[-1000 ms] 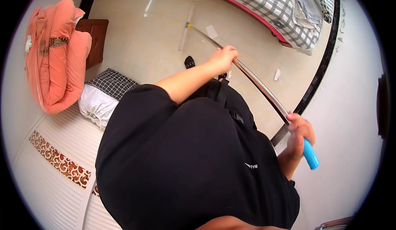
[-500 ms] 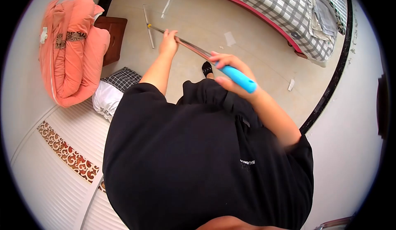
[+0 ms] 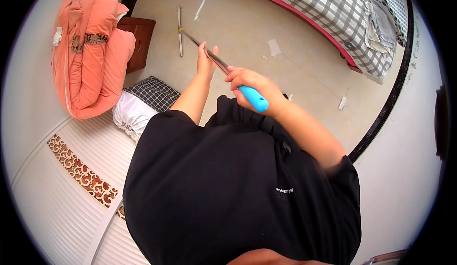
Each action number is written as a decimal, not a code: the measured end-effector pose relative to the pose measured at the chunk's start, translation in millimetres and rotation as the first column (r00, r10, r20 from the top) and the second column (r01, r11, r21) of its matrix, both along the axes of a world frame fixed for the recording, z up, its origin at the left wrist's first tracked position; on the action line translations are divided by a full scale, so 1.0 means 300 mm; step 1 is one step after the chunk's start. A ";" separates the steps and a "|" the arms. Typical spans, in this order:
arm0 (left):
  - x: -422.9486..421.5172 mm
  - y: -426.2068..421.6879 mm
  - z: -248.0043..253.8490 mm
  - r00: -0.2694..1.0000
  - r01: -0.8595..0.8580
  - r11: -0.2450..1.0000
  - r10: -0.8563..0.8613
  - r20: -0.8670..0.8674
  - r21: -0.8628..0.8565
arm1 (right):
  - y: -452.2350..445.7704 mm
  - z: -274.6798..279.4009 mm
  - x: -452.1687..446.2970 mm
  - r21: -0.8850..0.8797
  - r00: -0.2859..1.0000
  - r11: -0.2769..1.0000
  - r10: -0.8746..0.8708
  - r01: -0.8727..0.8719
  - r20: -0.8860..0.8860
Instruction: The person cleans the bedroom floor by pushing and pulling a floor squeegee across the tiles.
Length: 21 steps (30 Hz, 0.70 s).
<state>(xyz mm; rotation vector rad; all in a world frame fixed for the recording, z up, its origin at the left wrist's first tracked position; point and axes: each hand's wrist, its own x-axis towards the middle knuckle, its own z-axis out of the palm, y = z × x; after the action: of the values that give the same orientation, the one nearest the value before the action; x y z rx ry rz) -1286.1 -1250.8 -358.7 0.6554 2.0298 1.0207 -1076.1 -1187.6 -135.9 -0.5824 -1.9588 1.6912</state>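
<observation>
A long-handled floor squeegee slants across the upper middle, with a metal pole [image 3: 219,63], a thin straight head [image 3: 180,41] flat on the floor and a yellow joint between them. My left hand [image 3: 206,64] is closed around the middle of the pole, its thumb raised on the far side. Higher up the handle, my right hand [image 3: 254,85] wraps around the pole beside the blue grip [image 3: 253,98], whose end sticks out under the palm. Part of the grip is hidden by the fingers.
Pale tiles [image 3: 238,22] bear a paper scrap [image 3: 274,47] and another white scrap [image 3: 342,103]. A bed with a checked cover [image 3: 323,8] stands upper right. At left are a folded pink quilt [image 3: 95,60], a brown wooden piece [image 3: 143,41] and a checked pillow [image 3: 152,93].
The blue grip has moved left with my right hand, and the pole stands steeper in view. The squeegee head appears slightly further right. The whole view has shifted a little; my foot is now hidden.
</observation>
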 end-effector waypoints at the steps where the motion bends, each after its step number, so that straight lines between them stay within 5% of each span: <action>1: -0.002 0.014 -0.003 1.000 -0.012 1.000 0.012 -0.024 -0.016 | 0.002 0.010 -0.007 0.015 1.000 1.000 0.008 -0.008 0.002; 3: -0.030 0.054 -0.054 0.998 -0.029 0.999 0.027 -0.054 -0.027 | 0.026 0.017 -0.017 0.027 1.000 1.000 -0.013 0.013 0.026; 4: -0.069 0.076 -0.134 0.970 -0.159 0.983 0.137 0.201 0.094 | 0.033 0.018 -0.021 0.033 0.998 0.999 -0.039 0.037 0.053; 6: -0.105 0.123 -0.169 0.872 -0.301 0.937 0.196 0.448 0.178 | 0.035 0.007 -0.022 0.063 0.995 0.996 -0.061 0.057 0.073; 7: -0.107 0.166 -0.134 0.991 -0.003 0.998 -0.005 0.137 0.058 | 0.036 -0.003 -0.018 0.091 0.991 0.993 -0.086 0.077 0.100; 8: -0.104 0.214 -0.102 0.952 0.247 0.958 -0.268 -0.148 -0.146 | 0.034 -0.019 -0.011 0.095 0.991 0.992 -0.095 0.086 0.098; 9: -0.075 0.271 -0.056 0.977 0.118 0.992 -0.109 0.185 -0.038 | 0.029 -0.040 0.001 0.088 0.981 0.984 -0.164 0.155 0.104; 10: -0.046 0.328 -0.008 0.870 -0.078 0.997 0.071 0.488 -0.006 | 0.023 -0.059 0.015 0.079 0.966 0.971 -0.232 0.224 0.113; 11: -0.011 0.367 0.005 0.857 -0.030 0.999 0.046 0.513 -0.040 | 0.021 -0.076 0.039 0.081 0.964 0.970 -0.239 0.231 0.117; 14: 0.049 0.440 -0.151 0.892 0.452 0.863 -0.443 0.091 -0.227 | 0.037 -0.117 0.156 0.030 0.926 0.933 -0.360 0.359 0.113; 15: 0.150 0.475 -0.041 0.924 0.147 0.978 -0.080 0.375 -0.152 | 0.037 -0.121 0.202 0.035 0.910 0.916 -0.401 0.399 0.103; 16: 0.227 0.496 0.025 0.734 -0.186 0.966 0.257 0.629 -0.178 | 0.032 -0.120 0.249 0.039 0.893 0.898 -0.440 0.439 0.093; 17: 0.257 0.489 -0.029 0.733 -0.184 0.966 0.257 0.629 -0.180 | 0.021 -0.111 0.294 0.037 0.882 0.890 -0.456 0.455 0.123; 18: 0.285 0.467 -0.117 0.943 0.187 0.971 -0.136 0.303 -0.148 | 0.004 -0.106 0.337 0.035 0.880 0.888 -0.459 0.458 0.126; 21: 0.430 0.436 -0.048 0.748 0.596 0.741 -0.652 -0.123 -0.310 | -0.057 -0.086 0.475 0.039 0.835 0.847 -0.530 0.530 0.149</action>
<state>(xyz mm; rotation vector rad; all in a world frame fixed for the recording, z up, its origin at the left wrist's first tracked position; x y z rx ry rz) -1157.0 -1119.9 -373.3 1.2544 1.8539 0.2830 -933.7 -1204.8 -161.7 -1.1681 -1.6722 1.3238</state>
